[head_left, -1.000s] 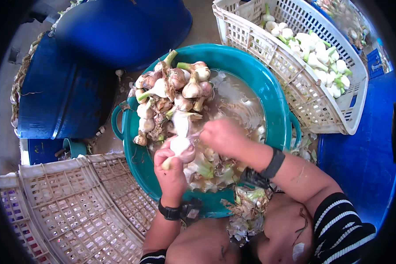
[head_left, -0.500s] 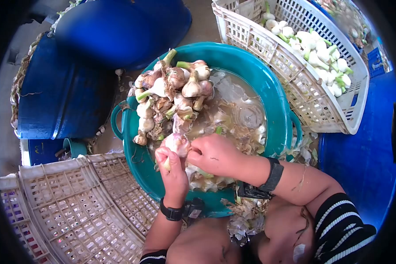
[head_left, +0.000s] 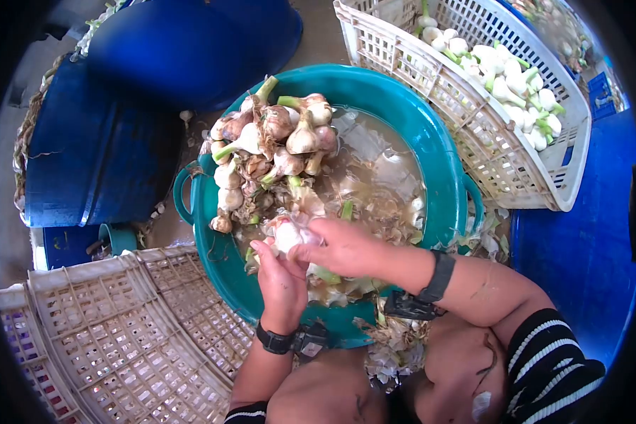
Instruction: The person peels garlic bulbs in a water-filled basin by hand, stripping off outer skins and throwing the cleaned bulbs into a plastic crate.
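Over a teal tub (head_left: pixel 442 177) of murky water and loose skins, both hands meet at one garlic bulb (head_left: pixel 287 234), whitish with pink skin. My left hand (head_left: pixel 281 283) supports it from below, fingers wrapped round it. From the right side, my right hand (head_left: pixel 350 247) closes its fingers on the bulb's papery outer skin; the fingertips are partly hidden. Just beyond the hands, a heap of unpeeled garlic bulbs (head_left: pixel 279 124) with brown, dirty skins and cut green stems rests at the tub's far left side.
A cream plastic crate (head_left: pixel 466 113) at the upper right holds clean white garlic bulbs (head_left: pixel 512 78). Blue barrels (head_left: pixel 63 155) stand to the left. Another slatted crate (head_left: pixel 106 332) is at the lower left. Skin scraps (head_left: pixel 396 346) lie between the knees.
My right hand has moved slightly left and down, from beside the bulb to over its right side. My left hand has turned more palm-up beneath it.
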Motion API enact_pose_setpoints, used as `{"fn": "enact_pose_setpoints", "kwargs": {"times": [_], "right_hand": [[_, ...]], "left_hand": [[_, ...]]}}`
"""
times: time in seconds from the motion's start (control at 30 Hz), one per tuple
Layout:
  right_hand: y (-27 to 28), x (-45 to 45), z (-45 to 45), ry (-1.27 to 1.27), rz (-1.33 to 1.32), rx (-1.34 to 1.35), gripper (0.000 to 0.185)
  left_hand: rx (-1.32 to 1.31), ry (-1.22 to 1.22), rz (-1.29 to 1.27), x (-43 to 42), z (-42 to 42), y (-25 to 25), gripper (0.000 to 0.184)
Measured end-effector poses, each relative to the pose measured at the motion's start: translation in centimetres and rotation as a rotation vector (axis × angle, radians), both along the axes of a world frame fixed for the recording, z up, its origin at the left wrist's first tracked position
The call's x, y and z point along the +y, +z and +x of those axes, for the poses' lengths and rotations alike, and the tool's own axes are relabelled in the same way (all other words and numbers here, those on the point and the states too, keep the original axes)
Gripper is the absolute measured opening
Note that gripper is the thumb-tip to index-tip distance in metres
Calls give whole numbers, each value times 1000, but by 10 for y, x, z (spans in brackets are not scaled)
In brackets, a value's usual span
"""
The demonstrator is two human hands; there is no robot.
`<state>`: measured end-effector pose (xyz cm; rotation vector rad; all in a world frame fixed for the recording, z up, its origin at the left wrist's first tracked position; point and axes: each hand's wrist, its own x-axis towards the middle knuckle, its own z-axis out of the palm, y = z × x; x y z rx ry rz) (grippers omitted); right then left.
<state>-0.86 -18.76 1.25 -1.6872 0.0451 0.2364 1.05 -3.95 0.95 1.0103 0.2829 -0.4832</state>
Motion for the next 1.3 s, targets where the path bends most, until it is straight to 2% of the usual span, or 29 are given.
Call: {"fn": "enact_pose_setpoints", "kwargs": {"times": [0.03, 0.07, 0.13, 0.17, 0.2, 0.23, 0.27, 0.3, 0.33, 0.4, 0.43, 0.5, 0.53, 0.6, 0.63, 0.67, 0.73, 0.77, 0.83, 0.87, 0.93, 1.0, 1.07, 1.13, 1.2, 1.23, 1.3], "right_hand": [[3, 3, 3, 102, -158, -249, 28], [7, 4, 3, 99, -156, -251, 28], [25, 4, 1, 400, 272, 288, 25], [31, -1, 1, 450, 472, 437, 24], [38, -7, 0, 453, 475, 438, 24], [46, -15, -2, 492, 654, 438, 27], [57, -22, -3, 530, 833, 437, 30], [72, -33, 1, 470, 578, 404, 29], [67, -39, 4, 475, 576, 402, 29], [47, -47, 6, 347, -959, -228, 26], [40, -43, 6, 346, -962, -229, 26], [31, -30, 4, -21, -668, -571, 34], [34, -25, 7, -18, -667, -566, 34], [44, -18, 16, 394, -239, -524, 35], [43, -17, 19, 461, -229, -549, 27], [41, -16, 17, 457, -227, -551, 27], [38, -12, 8, 325, -612, -643, 15], [36, -8, 6, 326, -611, -642, 15], [33, 3, 0, 469, -734, -549, 8], [29, 9, -11, 470, -735, -549, 8], [26, 19, -33, 713, -393, -524, 8], [24, 17, -29, 627, -437, -493, 7], [24, 2, -6, 86, -509, -451, 10], [29, -2, 1, 55, -543, -446, 15], [24, 7, 4, 54, -771, -670, 18], [23, 9, 6, 54, -773, -666, 18], [21, 13, 8, 19, -847, -845, 22]], "left_hand": [[-1, -4, 1, 1, 1, 2, 53], [75, -40, -5, 2, 3, 7, 49], [152, -68, -7, 10, 6, 6, 45], [252, -164, -263, 16, 8, -1, 40], [350, -260, -521, 20, 8, -5, 35], [-99, -199, 126, 10, -2, 17, 28], [-96, -194, 129, 14, 2, 12, 28], [129, -130, -27, 19, 13, 1, 28], [349, -65, -187, 24, 22, -7, 28], [317, -25, -160, 28, 25, -6, 30], [215, -89, -65, 27, 24, 2, 32], [62, -170, 151, 21, 22, 15, 35], [67, -168, 151, 23, 20, 10, 35], [-189, -373, 273, 32, 20, -1, 27], [117, -299, 96, 29, 25, 9, 25], [116, -301, 100, 30, 25, 9, 25], [116, -239, -42, 32, 25, 5, 26], [117, -239, -42, 30, 24, 4, 26], [13, -75, 65, 24, 18, 5, 27], [14, -74, 64, 24, 21, 5, 27], [111, 71, -35, 24, 29, 5, 31], [116, 150, 61, 22, 29, 13, 37], [97, 150, 113, 23, 26, 16, 41], [123, 148, 81, 18, 23, 19, 40], [182, 125, 64, 5, 19, 24, 37], [148, 58, -4, 4, 15, 23, 31], [199, 9, -10, 7, 12, 14, 29]]}}
